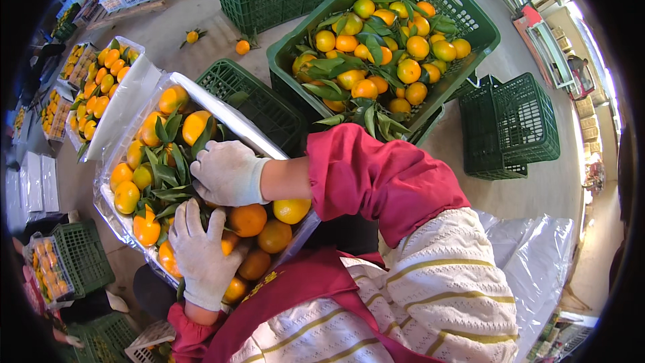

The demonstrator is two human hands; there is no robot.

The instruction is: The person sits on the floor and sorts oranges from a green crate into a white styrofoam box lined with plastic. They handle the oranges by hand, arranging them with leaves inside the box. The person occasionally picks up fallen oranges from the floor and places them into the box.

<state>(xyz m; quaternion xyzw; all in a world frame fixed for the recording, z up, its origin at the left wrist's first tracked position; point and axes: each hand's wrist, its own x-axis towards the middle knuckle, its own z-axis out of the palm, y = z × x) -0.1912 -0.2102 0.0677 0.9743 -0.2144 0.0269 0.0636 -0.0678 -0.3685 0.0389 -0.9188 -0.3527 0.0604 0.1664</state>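
Note:
In front of me a white foam box [232, 111] lined with clear plastic film [108, 212] holds mandarin oranges [126, 196] with green leaves [164, 171]. My left hand [204, 252], in a pale knit glove, lies palm down over fruit at the near side, fingers apart. Just beyond it, my gloved right hand [229, 174] reaches across with its fingers curled down among the leaves. Whatever is under those fingertips is hidden. Bare mandarins [274, 236] without leaves show to the right of my left hand.
A large green plastic crate [478, 20] of leafy mandarins stands beyond the box. Other green crates [277, 5] sit on the floor, some stacked [526, 116] at right. Two loose mandarins [243, 47] lie on the concrete. Another packed box [128, 106] stands left; plastic sheeting [534, 262] lies right.

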